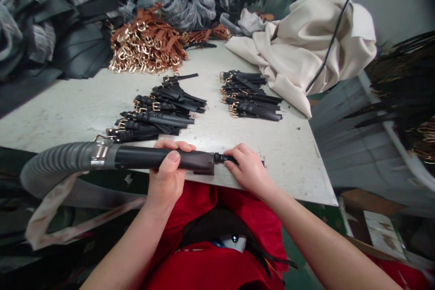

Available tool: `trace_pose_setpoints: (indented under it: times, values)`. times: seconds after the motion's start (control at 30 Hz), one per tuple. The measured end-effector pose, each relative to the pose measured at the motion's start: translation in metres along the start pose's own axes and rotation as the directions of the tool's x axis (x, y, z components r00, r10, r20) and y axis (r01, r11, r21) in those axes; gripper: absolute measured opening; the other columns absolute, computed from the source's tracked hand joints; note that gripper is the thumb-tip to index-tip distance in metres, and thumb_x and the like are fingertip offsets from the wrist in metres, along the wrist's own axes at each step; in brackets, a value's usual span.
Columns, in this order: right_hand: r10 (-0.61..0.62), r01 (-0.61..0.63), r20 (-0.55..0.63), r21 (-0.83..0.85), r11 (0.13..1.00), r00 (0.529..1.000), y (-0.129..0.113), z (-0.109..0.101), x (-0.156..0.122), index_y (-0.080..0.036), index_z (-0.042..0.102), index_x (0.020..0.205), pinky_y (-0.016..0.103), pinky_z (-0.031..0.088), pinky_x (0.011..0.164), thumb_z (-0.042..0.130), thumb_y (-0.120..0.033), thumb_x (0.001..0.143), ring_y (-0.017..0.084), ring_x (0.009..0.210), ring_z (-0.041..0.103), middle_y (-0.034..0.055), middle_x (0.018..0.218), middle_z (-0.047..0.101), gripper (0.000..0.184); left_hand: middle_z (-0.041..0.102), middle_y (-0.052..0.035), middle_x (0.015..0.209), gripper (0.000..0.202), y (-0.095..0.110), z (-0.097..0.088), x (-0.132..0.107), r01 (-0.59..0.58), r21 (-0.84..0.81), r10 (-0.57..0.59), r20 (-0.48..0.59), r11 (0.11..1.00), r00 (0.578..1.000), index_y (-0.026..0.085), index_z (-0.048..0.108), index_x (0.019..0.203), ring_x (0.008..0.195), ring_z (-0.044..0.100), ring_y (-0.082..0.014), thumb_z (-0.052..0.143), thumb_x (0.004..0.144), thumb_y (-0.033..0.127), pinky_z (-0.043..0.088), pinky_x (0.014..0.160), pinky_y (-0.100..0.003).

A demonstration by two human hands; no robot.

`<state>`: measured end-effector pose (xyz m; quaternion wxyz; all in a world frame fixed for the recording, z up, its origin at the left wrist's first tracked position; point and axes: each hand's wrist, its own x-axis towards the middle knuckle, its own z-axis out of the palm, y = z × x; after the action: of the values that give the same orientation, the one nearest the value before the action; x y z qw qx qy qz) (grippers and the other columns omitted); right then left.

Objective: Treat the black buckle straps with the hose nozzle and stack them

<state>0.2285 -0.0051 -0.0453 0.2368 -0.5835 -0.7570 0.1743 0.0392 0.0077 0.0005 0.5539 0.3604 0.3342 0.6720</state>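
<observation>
My left hand (168, 167) is wrapped round the black nozzle (136, 157) of a ribbed grey hose (57, 163), fixed with a metal clamp (101, 150). In my right hand (246, 165) is a short black buckle strap (220, 157), pinched between thumb and fingers. Its buckle end meets the nozzle's mouth; whether they touch I cannot tell. Beyond my hands lie a left pile of black buckle straps (159, 120) and a smaller right pile of black buckle straps (253, 99), with gold buckles facing left.
Brown straps with gold hardware (146, 45) are heaped at the back of the white table (210, 127). Black pieces (71, 45) and grey strips (180, 0) fill the back left. Cream fabric (299, 31) drapes at the right, beside a grey bin (360, 131).
</observation>
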Motion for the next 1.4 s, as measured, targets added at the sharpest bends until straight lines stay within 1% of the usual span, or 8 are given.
trace_pose_setpoints:
  times: [0.13,0.23,0.47,0.63,0.77,0.9,1.13,1.4]
  values:
    - [-0.002,0.002,-0.016,-0.01,1.0,1.0,0.0,0.001,0.0,-0.019,0.066,0.102,0.04,0.047,0.082,0.053,-0.022,0.089,0.024,0.092,0.06,0.0095,0.097,0.062,0.019,0.068,0.0031,0.071,0.018,0.0,0.002,0.005,-0.011,-0.023,0.011,-0.011,1.0,1.0,0.023,0.061,0.077,0.076,0.067,-0.0169,0.075,0.066,0.027,0.055,0.079,-0.033]
    - [-0.007,0.006,-0.031,-0.02,1.0,1.0,0.0,0.001,0.0,-0.016,0.066,0.105,0.039,0.047,0.082,0.052,-0.024,0.09,0.024,0.092,0.06,0.0107,0.098,0.063,0.021,0.067,0.0046,0.068,0.019,0.005,0.001,0.014,0.022,-0.095,-0.033,-0.114,0.995,0.993,0.023,0.06,0.075,0.074,0.067,-0.0152,0.076,0.066,0.027,0.055,0.078,-0.031]
    - [-0.012,-0.006,-0.092,-0.191,0.982,0.996,-0.006,0.0,-0.001,-0.018,0.066,0.101,0.04,0.04,0.078,0.056,-0.028,0.089,0.027,0.092,0.058,0.0089,0.097,0.066,0.018,0.069,0.0053,0.067,0.015,0.045,-0.03,0.016,-0.065,-0.046,0.049,-0.277,0.997,0.96,0.023,0.063,0.071,0.073,0.065,-0.0143,0.075,0.063,0.028,0.057,0.081,-0.029]
    - [-0.096,0.08,-0.043,-0.275,0.958,0.994,-0.012,-0.005,-0.004,-0.019,0.064,0.088,0.037,0.04,0.073,0.058,-0.02,0.087,0.024,0.083,0.058,0.0081,0.09,0.064,0.007,0.068,0.0038,0.067,0.014,0.047,-0.032,-0.001,-0.096,0.068,0.108,-0.218,0.993,0.97,0.023,0.064,0.071,0.074,0.064,-0.016,0.075,0.063,0.026,0.057,0.081,-0.032]
    - [-0.171,0.165,-0.02,-0.184,0.969,0.985,-0.012,-0.01,-0.011,-0.018,0.064,0.089,0.036,0.044,0.076,0.057,-0.022,0.088,0.023,0.086,0.058,0.0087,0.092,0.063,0.008,0.067,0.0029,0.067,0.017,0.046,-0.026,-0.005,-0.071,0.021,0.074,-0.213,0.997,0.974,0.022,0.065,0.07,0.073,0.062,-0.0152,0.078,0.061,0.028,0.057,0.081,-0.031]
    - [-0.085,0.076,-0.084,-0.109,0.991,0.993,-0.005,-0.009,-0.013,-0.019,0.064,0.106,0.041,0.045,0.083,0.061,-0.028,0.086,0.026,0.096,0.059,0.0111,0.105,0.064,0.022,0.067,0.0028,0.067,0.016,0.041,-0.016,-0.004,-0.063,0.014,0.064,-0.186,0.998,0.98,0.023,0.066,0.071,0.074,0.063,-0.0159,0.078,0.062,0.028,0.057,0.081,-0.031]
    - [-0.028,0.028,-0.045,-0.005,1.0,0.999,0.002,-0.004,-0.008,-0.02,0.065,0.096,0.04,0.045,0.081,0.059,-0.022,0.082,0.025,0.092,0.059,0.0083,0.094,0.065,0.016,0.068,0.0042,0.069,0.017,-0.002,0.023,0.007,-0.035,-0.018,0.035,-0.007,0.999,0.999,0.025,0.06,0.076,0.075,0.067,-0.0165,0.075,0.067,0.028,0.055,0.076,-0.032]
    - [0.014,-0.015,-0.094,-0.005,1.0,0.996,0.001,-0.009,-0.016,-0.018,0.062,0.093,0.041,0.042,0.08,0.054,-0.024,0.08,0.026,0.089,0.057,0.0097,0.092,0.063,0.016,0.069,0.0046,0.069,0.016,-0.001,0.016,0.013,0.013,-0.007,-0.013,0.018,1.0,1.0,0.024,0.061,0.076,0.074,0.068,-0.0152,0.074,0.069,0.028,0.055,0.077,-0.03]
